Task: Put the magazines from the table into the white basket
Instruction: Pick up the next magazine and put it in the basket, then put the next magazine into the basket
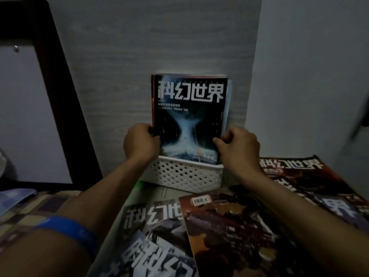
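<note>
Magazines stand upright in the white basket, packed together with the dark blue cover facing you, its white title readable and a pale funnel shape below it. Behind that front copy you can see the red edge of another on the left and paler edges on the right. The basket sits at the far end of the table, against the grey wood-grain panel.

Your left hand closes on the left edge of the bundle low down, just above the basket rim, fingers curled around the spine side. Your right hand closes on the right edge at the same height, thumb on the front cover and fingers wrapped behind. So each grip is clamped on the stack from its own side, with the front cover between them.

Nearer to you, more magazines lie flat on the table: a grey-toned one with its title upside down, a brown-orange one overlapping it with a barcode sticker near its top edge, and a dark red pair to the right under your right forearm. A blue band circles your left forearm.
</note>
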A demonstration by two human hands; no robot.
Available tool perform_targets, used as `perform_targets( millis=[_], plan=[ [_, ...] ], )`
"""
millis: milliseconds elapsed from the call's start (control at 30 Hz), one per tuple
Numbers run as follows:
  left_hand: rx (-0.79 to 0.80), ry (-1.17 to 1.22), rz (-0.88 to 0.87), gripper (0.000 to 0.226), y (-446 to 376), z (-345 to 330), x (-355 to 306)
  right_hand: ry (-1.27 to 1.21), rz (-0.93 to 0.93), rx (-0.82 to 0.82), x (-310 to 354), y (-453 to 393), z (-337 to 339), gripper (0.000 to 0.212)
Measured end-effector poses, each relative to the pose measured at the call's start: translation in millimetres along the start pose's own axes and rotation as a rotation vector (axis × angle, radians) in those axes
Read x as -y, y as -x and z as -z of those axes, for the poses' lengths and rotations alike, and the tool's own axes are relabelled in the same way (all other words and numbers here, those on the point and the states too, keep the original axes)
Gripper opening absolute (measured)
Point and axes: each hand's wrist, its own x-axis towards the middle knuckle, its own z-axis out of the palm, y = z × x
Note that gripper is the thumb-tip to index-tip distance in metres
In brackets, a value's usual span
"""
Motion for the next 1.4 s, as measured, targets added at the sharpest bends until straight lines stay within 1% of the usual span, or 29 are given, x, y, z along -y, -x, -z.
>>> perform_targets(
  millis=[33,100,200,267,333,400,433,467,500,533,567,633,667,700,800,867,900,967,1000,1033,1100,1133,1167,1200,1233,1267,1300,1333,1400],
  plan=[
    [-0.001,-0.006,0.011,0.003,2,1,-2,0.005,-0.012,-0.002,1,0,0,0.024],
    [0.007,0.013,0.024,0.020,8,5,-5,0.051,0.004,0.002,4,2,1,0.018],
    [0.137,0.009,-0.033,0.044,21,12,-4,0.051,0.013,0.069,7,7,5,0.014],
    [0.204,0.059,-0.063,0.054,41,17,-9,-0.069,-0.045,0.243,9,4,17,0.014],
    [0.185,0.135,-0.066,0.057,72,19,-18,-0.278,-0.126,0.483,12,1,36,0.013],
    [0.118,0.171,-0.148,0.046,108,23,-33,-0.390,-0.159,0.602,12,7,60,0.015],
    [0.101,0.189,-0.229,0.034,124,26,-40,-0.383,-0.150,0.612,10,14,72,0.015],
    [0.127,0.174,-0.321,0.020,136,28,-46,-0.337,-0.125,0.606,7,23,85,0.012],
    [0.199,0.111,-0.392,0.011,143,28,-50,-0.245,-0.085,0.590,3,34,96,0.011],
    [0.301,0.015,-0.414,0.019,149,30,-55,-0.125,-0.030,0.577,-1,49,107,0.013],
    [0.422,-0.083,-0.386,0.034,153,30,-57,-0.016,0.025,0.563,-4,66,119,0.013],
    [0.656,-0.192,-0.271,0.060,159,32,-63,0.107,0.099,0.516,-13,102,141,0.012],
    [0.718,-0.212,-0.248,0.068,161,32,-65,0.151,0.132,0.503,-17,119,150,0.014],
    [0.720,-0.216,-0.252,0.072,163,33,-68,0.190,0.178,0.501,-20,134,157,0.017],
    [0.620,-0.259,-0.320,0.072,169,43,-80,0.225,0.253,0.496,-30,166,170,0.017],
    [0.607,-0.340,-0.372,0.064,171,52,-89,0.202,0.253,0.477,-33,171,175,0.012],
    [0.625,-0.336,-0.372,0.056,173,56,-93,0.184,0.261,0.482,-32,171,177,0.009],
    [0.665,-0.203,-0.333,0.035,178,67,-101,0.111,0.222,0.495,-31,169,182,0.010],
    [0.669,-0.114,-0.305,0.030,180,72,-103,0.061,0.168,0.488,-32,170,184,0.017],
    [0.658,-0.021,-0.278,0.027,181,80,-103,0.030,0.097,0.451,-32,170,187,0.030],
    [0.637,0.232,-0.211,0.021,185,97,-101,0.011,-0.116,0.247,-32,169,196,0.066],
    [0.629,0.402,-0.175,0.018,187,106,-100,-0.078,-0.259,0.135,-31,167,202,0.079],
    [0.609,0.570,-0.151,0.016,190,113,-100,-0.255,-0.415,0.064,-28,162,208,0.084],
    [0.577,0.712,-0.137,0.015,195,121,-103,-0.489,-0.551,0.031,-22,156,213,0.079],
    [0.545,0.823,-0.120,0.015,199,128,-110,-0.701,-0.652,0.050,-14,149,216,0.064],
    [0.516,0.912,-0.097,0.016,203,132,-117,-0.833,-0.678,0.073,-3,143,218,0.044],
    [0.488,0.975,-0.083,0.017,205,137,-126,-0.858,-0.634,0.065,8,136,220,0.028],
    [0.456,1.012,-0.093,0.019,206,142,-133,-0.837,-0.560,0.026,20,130,222,0.019],
    [0.391,0.995,-0.180,0.023,204,153,-144,-0.816,-0.426,-0.066,40,115,231,0.018]
  ],
)
